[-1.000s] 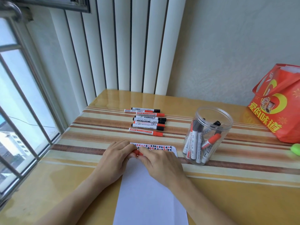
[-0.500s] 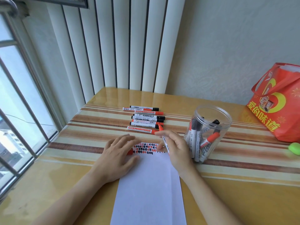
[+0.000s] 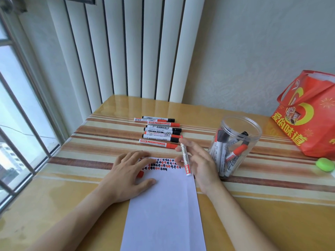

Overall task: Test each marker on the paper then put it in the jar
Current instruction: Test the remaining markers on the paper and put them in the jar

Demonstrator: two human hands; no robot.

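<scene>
Our right hand (image 3: 199,165) pinches a red marker (image 3: 185,158) at centre frame, uncapped it seems, above the top edge of the paper (image 3: 163,205). Our left hand (image 3: 126,174) lies flat on the sheet, fingers spread, with the red cap (image 3: 140,173) tucked under it. We judge the loose pinch could let the marker slip and streak the page. The jar (image 3: 235,142), right of centre, stands just beside our wrist and could be knocked. Spare markers (image 3: 159,131) lie above; a red bag (image 3: 308,115) sits far right.

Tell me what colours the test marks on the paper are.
Red and black, across the top of the paper; head view.
</scene>
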